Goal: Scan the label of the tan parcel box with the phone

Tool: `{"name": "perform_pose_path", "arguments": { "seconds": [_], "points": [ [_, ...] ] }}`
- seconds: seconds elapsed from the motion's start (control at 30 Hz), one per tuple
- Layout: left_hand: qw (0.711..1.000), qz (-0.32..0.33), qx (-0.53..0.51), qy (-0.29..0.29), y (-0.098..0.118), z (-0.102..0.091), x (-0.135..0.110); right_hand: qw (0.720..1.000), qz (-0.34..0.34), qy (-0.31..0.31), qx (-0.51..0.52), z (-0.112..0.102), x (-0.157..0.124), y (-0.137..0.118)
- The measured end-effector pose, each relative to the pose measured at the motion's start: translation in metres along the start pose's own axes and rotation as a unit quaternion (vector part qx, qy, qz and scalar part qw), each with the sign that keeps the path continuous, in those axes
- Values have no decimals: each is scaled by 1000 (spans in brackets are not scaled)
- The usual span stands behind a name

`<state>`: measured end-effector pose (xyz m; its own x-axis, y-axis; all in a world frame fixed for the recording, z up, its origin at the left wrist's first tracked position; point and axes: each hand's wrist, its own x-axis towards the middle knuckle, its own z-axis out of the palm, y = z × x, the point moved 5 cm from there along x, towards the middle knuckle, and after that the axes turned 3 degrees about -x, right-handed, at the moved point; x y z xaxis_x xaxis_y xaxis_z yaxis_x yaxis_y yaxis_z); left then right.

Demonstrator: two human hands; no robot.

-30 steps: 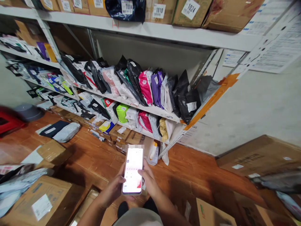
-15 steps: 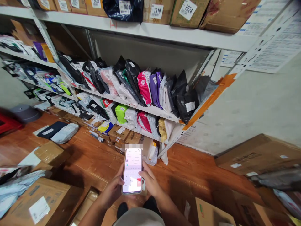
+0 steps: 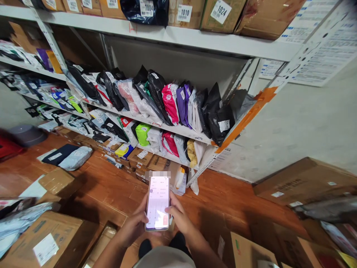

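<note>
A smartphone point(image 3: 157, 203) with a lit pink and white screen sits upright low in the middle of the head view. My left hand point(image 3: 136, 224) wraps round its left edge from below. My right hand point(image 3: 178, 215) grips the right edge, its thumb resting on the screen's lower right. Both hands are closed on the phone over the wooden floor point(image 3: 111, 190).
White metal shelves point(image 3: 181, 37) ahead hold rows of bagged parcels point(image 3: 170, 100) and numbered boxes. Cardboard boxes lie on the floor at the lower left point(image 3: 47, 234), lower right point(image 3: 251, 253) and right point(image 3: 304, 178). Two soft parcels point(image 3: 69, 156) lie on the left floor.
The view has drifted slightly, so the shelves sit a little further left. The phone stays in both hands and its screen content has changed.
</note>
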<state>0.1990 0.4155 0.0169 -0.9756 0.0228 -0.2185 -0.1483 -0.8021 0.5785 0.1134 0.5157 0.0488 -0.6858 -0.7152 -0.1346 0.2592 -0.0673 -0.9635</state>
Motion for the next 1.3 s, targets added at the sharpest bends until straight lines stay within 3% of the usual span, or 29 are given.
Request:
{"name": "perform_pose_path", "arguments": {
  "seconds": [0.3, 0.47, 0.7, 0.9, 1.07, 1.3],
  "points": [
    [996, -17, 89, 21, -1, 0, -3, 998, 22, 54, 18, 4, -2, -3],
    [999, -26, 40, -24, -5, -2, -3, 995, 31, 89, 31, 0, 1, 10],
    [998, -45, 26, -37, -7, 10, -1, 996, 28, 4, 81, 0, -10, 18],
    [997, -69, 37, -17, -15, 18, 6, 988, 47, 97, 107, -21, -12, 34],
    [998, -56, 29, -15, -26, 30, 21, 993, 51, 61, 86, -43, -12, 24],
    [999, -26, 25, -29, -48, 74, 52, 994, 49, 48, 88, -96, -23, 11]
  ]
}}
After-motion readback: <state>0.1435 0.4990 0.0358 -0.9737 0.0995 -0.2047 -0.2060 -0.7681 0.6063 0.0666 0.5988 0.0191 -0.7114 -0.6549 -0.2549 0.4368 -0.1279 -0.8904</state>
